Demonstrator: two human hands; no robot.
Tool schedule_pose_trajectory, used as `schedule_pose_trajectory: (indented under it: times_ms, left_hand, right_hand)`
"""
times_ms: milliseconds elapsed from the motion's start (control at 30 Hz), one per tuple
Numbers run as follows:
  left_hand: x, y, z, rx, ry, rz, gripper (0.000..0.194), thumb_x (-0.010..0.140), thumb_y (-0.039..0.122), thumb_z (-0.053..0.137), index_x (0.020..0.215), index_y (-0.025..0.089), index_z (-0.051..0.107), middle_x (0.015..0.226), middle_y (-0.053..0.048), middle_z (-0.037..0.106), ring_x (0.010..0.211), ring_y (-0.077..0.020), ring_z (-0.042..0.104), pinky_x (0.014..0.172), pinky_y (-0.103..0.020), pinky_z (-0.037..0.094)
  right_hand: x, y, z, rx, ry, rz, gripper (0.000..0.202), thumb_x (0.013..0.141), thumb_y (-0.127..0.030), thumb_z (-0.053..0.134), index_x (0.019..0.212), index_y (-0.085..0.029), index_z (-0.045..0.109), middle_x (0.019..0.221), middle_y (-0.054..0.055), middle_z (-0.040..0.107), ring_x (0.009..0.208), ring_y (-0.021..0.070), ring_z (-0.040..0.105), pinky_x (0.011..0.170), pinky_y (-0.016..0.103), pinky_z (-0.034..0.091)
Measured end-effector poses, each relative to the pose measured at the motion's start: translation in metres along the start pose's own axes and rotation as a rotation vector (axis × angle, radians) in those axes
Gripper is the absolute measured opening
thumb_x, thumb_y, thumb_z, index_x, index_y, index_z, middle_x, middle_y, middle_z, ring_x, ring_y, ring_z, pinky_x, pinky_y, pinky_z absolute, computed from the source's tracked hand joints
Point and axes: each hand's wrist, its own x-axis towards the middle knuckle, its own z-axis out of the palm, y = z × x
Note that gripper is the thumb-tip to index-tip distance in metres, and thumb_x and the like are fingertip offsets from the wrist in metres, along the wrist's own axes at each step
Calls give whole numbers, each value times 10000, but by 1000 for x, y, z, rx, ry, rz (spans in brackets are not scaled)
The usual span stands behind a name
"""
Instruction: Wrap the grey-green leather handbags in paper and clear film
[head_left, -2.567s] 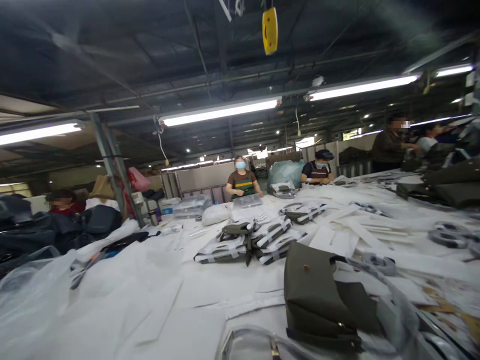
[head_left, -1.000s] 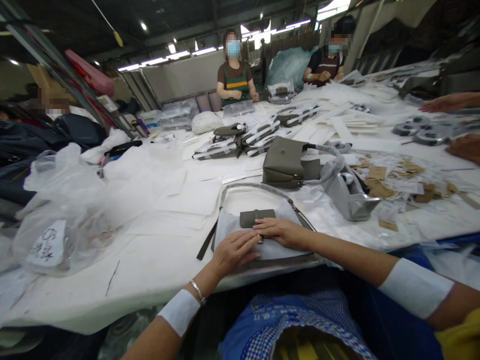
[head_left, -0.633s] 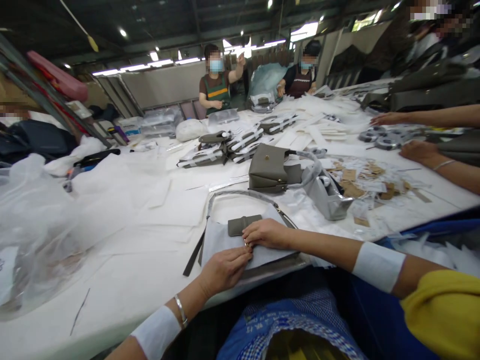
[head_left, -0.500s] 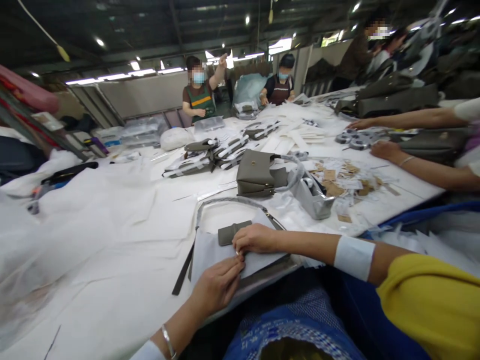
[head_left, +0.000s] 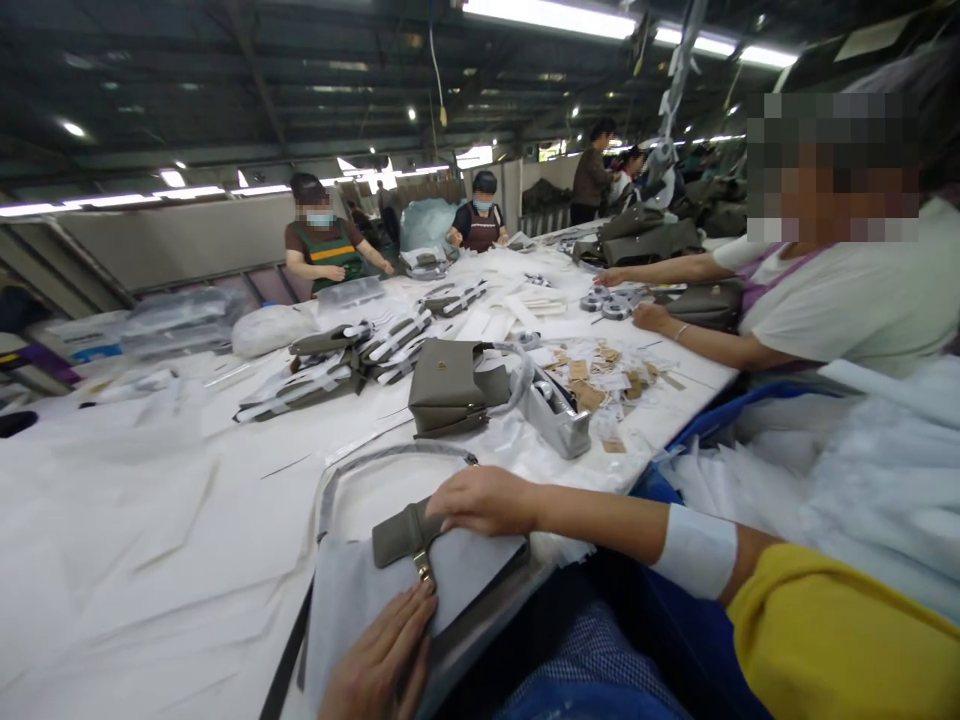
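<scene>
A grey-green handbag (head_left: 469, 628) lies in front of me, partly covered by pale tissue paper (head_left: 346, 585). Its wrapped handle (head_left: 397, 455) arches away from me over the white table. A short flap (head_left: 397, 537) with a gold clasp (head_left: 423, 568) rests on the paper. My left hand (head_left: 386, 645) has its fingers stretched out flat, the tips touching the lower end of the clasp. Over the flap's right end, my right hand (head_left: 484, 500) curls its fingers; its thumb is hidden. A dark strap (head_left: 289, 650) hangs out at the bag's left side.
Beyond stand another grey-green handbag (head_left: 446, 385) and a pile of partly wrapped bags (head_left: 337, 365). Brown paper tags (head_left: 589, 385) lie to the right. White sheets (head_left: 112, 540) spread leftward. A co-worker's arms (head_left: 705, 340) reach over the table at right; other people work opposite.
My hands, together at the clasp before, are now apart: the right has shifted up onto the flap, the left has flattened by the clasp, which now shows. The view has swung right.
</scene>
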Motion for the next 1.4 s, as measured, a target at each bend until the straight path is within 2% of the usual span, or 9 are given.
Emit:
schedule_pose_trajectory:
  times_ms: [167, 233, 333, 567, 700, 833, 1000, 1167, 1400]
  left_hand:
    - [0, 0, 0, 6, 34, 14, 472, 929, 180, 525, 1401, 166, 520, 1366, -70, 613, 1256, -200, 583, 1069, -278, 468]
    - [0, 2, -1, 17, 30, 7, 470, 926, 166, 528, 1396, 160, 522, 1362, -77, 615, 1261, -200, 580, 1070, -282, 470]
    - [0, 5, -1, 12, 16, -19, 485, 917, 150, 540, 1401, 158, 515, 1367, -87, 611, 1272, -210, 570, 1071, -303, 478]
    - [-1, 15, 0, -89, 16, -132, 532, 899, 89, 527, 1421, 186, 489, 1385, -91, 597, 1306, -229, 538, 1083, -367, 491]
    - [-1, 16, 2, -114, 18, -150, 532, 891, 82, 533, 1415, 169, 492, 1392, -104, 588, 1315, -238, 529, 1095, -392, 484]
    - [1, 19, 0, -140, 25, -169, 528, 895, 85, 511, 1416, 165, 484, 1386, -116, 591, 1311, -239, 534, 1084, -415, 497]
    - [4, 20, -1, -196, 25, -186, 472, 898, 136, 506, 1370, 157, 517, 1365, -116, 609, 1298, -215, 546, 1097, -412, 485]
    - [3, 20, 1, -217, 28, -204, 417, 908, 185, 503, 1320, 131, 551, 1368, -114, 608, 1317, -199, 526, 1135, -382, 439]
    - [3, 19, 6, -225, 87, -184, 382, 917, 215, 488, 1276, 122, 578, 1331, -101, 637, 1284, -186, 554, 1122, -340, 438]
  right_hand:
    - [-75, 38, -85, -85, 485, 515, 251, 974, -333, 526, 1075, -210, 720, 1091, 63, 748, 1000, 209, 693, 898, 320, 517]
    - [-99, 53, -105, -147, 550, 632, 251, 957, -356, 545, 1038, -217, 739, 1051, 54, 761, 954, 223, 707, 871, 336, 530]
    - [-113, 68, -114, -179, 528, 687, 254, 936, -376, 565, 1030, -224, 746, 1040, 47, 764, 938, 241, 711, 849, 354, 538]
    - [-97, 70, -85, -103, 183, 481, 277, 961, -358, 512, 1019, -218, 744, 1015, 55, 766, 928, 231, 706, 835, 336, 524]
    - [-100, 66, -60, -81, 60, 511, 260, 944, -353, 537, 1012, -205, 740, 987, 66, 765, 851, 224, 706, 796, 338, 535]
    - [-109, 54, -39, -45, 70, 547, 294, 943, -372, 526, 1078, -184, 708, 1049, 88, 750, 821, 228, 713, 785, 366, 561]
    - [-99, 24, -23, -60, 251, 477, 328, 962, -418, 510, 1158, -217, 680, 1164, 86, 721, 1024, 259, 696, 914, 390, 556]
    - [-42, -10, -8, -64, 269, 312, 275, 978, -372, 503, 1147, -259, 690, 1169, 43, 720, 1086, 238, 673, 990, 375, 523]
    - [51, -40, 42, 53, -21, 64, 254, 957, -278, 530, 1139, -231, 702, 1124, 64, 725, 1040, 220, 670, 932, 355, 534]
